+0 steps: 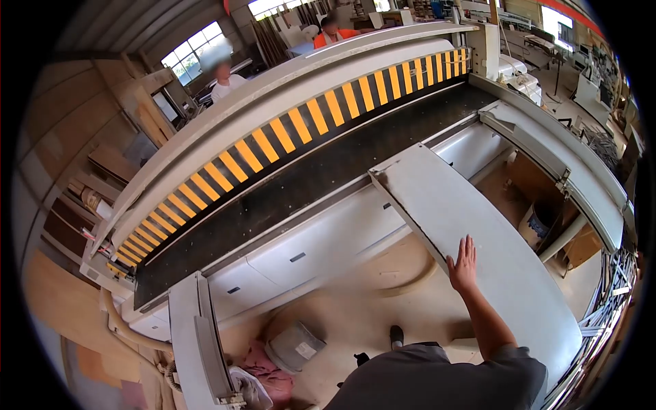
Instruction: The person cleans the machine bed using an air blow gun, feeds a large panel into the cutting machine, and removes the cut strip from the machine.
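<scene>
My right hand [465,263] lies flat with its fingers stretched out on a long light-grey support table [506,273], near that table's left edge. It holds nothing. The table juts out from a large panel saw [307,198], which has a dark bed and a guard beam with yellow and black stripes [297,125]. No panel shows on the stretch of support table around my hand. My left hand is out of view; my dark grey shirt [437,379] fills the bottom of the picture.
A second support arm [184,328] stands at lower left, beside a grey bin [294,347] and pink cloth [263,372]. A bucket [536,224] sits under the right side frame. Beyond the beam are two people, one in orange [335,34], one in white [225,82].
</scene>
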Demonstrator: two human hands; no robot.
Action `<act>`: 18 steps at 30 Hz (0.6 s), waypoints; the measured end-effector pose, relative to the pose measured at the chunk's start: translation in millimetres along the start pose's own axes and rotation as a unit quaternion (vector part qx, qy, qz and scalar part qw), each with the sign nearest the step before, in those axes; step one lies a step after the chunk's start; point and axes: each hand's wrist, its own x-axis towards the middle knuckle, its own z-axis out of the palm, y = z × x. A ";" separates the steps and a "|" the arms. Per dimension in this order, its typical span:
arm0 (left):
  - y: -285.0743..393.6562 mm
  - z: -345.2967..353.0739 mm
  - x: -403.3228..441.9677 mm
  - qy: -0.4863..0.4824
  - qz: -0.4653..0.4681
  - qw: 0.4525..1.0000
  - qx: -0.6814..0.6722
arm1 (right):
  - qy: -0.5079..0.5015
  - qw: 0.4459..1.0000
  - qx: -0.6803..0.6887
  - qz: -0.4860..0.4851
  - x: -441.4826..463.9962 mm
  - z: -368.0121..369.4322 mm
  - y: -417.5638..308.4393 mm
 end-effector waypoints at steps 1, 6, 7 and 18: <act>10.3 -12.9 6.8 0.008 0.006 1.000 0.015 | 0.001 1.000 0.005 -0.010 31.3 14.1 -16.0; 75.1 -76.1 54.1 0.044 0.068 0.975 0.205 | -0.005 1.000 -0.012 -0.013 165.2 77.0 -76.3; 85.0 -91.9 74.7 0.050 0.112 0.944 0.307 | -0.007 1.000 -0.019 -0.010 187.1 89.9 -82.5; 382.0 -248.1 285.9 0.291 0.353 0.878 0.141 | -0.064 0.976 -0.086 0.188 323.1 182.7 -82.2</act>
